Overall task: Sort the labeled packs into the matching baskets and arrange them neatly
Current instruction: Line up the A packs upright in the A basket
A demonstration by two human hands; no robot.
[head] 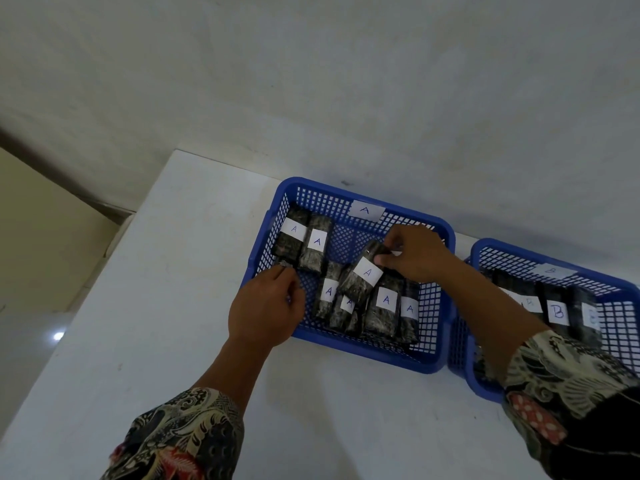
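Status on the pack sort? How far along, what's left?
Sorting looks done: no loose packs show on the white table; A-labeled packs sit in basket A and B-labeled ones in basket B. In hand: the right hand holds a tilted A pack above the front row; the left hand pinches the corner of the far-left pack. Left: lay that pack down and straighten the uneven front row.

Looks like a plain back room for packing or storage — hard to say more. Bare grey wall (pixel 346 81), white counter (pixel 156 271), blue mesh baskets (pixel 346 351) with handwritten labels — nothing domestic.
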